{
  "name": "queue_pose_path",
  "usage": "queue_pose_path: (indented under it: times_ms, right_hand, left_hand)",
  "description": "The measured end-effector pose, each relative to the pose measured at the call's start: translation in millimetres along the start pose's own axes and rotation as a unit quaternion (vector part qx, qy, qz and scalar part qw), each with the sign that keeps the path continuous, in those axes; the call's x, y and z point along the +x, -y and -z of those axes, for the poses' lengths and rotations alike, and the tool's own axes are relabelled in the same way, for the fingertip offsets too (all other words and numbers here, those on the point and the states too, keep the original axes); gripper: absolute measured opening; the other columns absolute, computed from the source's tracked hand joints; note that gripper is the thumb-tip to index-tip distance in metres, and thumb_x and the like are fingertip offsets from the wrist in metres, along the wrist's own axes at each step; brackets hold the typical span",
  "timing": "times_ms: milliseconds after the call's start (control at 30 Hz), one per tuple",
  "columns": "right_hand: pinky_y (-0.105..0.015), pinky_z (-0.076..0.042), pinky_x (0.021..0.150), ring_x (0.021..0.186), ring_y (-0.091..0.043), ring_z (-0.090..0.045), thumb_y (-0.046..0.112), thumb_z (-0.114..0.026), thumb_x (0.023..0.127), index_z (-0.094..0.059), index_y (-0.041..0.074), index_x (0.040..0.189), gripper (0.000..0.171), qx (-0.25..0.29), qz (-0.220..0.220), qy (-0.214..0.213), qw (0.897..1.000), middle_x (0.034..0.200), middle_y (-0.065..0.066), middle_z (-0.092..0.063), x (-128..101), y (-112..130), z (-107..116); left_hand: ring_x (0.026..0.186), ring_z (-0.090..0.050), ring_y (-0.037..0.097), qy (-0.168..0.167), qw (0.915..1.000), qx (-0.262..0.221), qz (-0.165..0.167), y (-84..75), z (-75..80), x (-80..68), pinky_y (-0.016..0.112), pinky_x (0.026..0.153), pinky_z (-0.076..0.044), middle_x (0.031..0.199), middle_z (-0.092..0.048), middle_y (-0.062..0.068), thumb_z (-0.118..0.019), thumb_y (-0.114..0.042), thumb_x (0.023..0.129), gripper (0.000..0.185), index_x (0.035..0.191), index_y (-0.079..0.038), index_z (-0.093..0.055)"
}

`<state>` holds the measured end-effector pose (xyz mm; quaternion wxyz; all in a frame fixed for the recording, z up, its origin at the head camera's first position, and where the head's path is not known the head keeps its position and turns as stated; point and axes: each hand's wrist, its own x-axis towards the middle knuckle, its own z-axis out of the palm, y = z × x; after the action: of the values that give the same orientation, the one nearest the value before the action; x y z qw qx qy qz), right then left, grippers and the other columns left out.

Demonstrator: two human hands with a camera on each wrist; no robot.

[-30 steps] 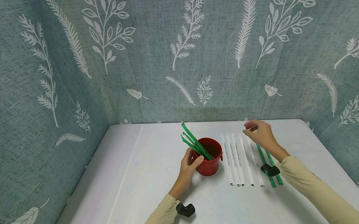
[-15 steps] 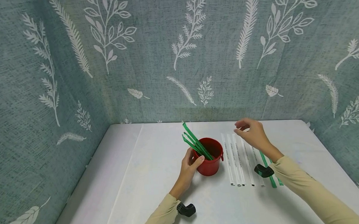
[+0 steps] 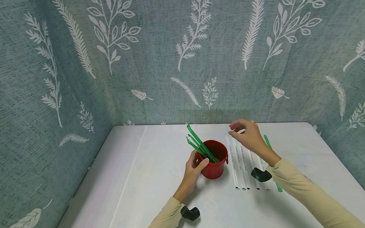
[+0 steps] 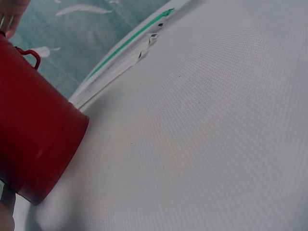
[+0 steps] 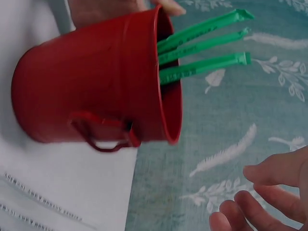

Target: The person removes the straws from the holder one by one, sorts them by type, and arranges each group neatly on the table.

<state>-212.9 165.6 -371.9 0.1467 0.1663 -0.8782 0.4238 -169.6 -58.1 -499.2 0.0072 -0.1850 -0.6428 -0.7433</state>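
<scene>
Teal cloth printed with white leaves walls in my white tabletop on three sides. Near its middle stands the red bucket, three green straws leaning out of it toward 11 o'clock. My left hand curls round the bucket's wall at 9 o'clock, thumb on the rim. At 3 o'clock of the bucket lies a row of white wrapped straws, and beyond them a loose green straw partly hidden by my right forearm. My right hand hovers over the row's far ends, fingers loosely bent, holding nothing I can see.
</scene>
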Motion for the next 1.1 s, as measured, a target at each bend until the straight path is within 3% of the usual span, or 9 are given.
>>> queue_pose_path:
  times_ms: [400,700,1100]
  right_hand:
    - [-0.039,-0.055,0.070,0.084,-0.025,-0.064,0.005,-0.070,0.083,-0.067,0.001,0.100,0.018,0.036,0.025,0.007,0.999,0.095,-0.015,-0.068,4,18,-19]
    - [-0.038,-0.055,0.070,0.083,-0.025,-0.064,0.006,-0.071,0.083,-0.067,0.001,0.100,0.018,0.054,0.023,0.015,0.998,0.095,-0.014,-0.068,6,30,-35]
    - [-0.035,-0.056,0.068,0.080,-0.022,-0.065,0.005,-0.071,0.082,-0.067,0.004,0.099,0.017,0.073,0.026,0.036,0.996,0.092,-0.009,-0.069,8,38,-62]
  left_hand:
    - [0.127,-0.040,0.020,-0.004,1.0000,0.005,0.004,-0.7,0.6,0.1,0.038,0.099,-0.040,0.135,-0.048,0.002,-0.057,-0.025,0.092,0.050,0.140,-0.022,-0.041]
    - [0.127,-0.040,0.023,-0.001,0.9999,0.009,0.010,-32.3,-5.0,-6.0,0.039,0.100,-0.039,0.137,-0.046,0.013,-0.056,-0.019,0.092,0.053,0.141,-0.009,-0.038]
    - [0.130,-0.038,0.021,0.004,0.9995,0.016,0.025,-33.8,-4.9,-5.8,0.041,0.105,-0.034,0.140,-0.044,0.011,-0.055,-0.020,0.093,0.055,0.143,-0.010,-0.035]
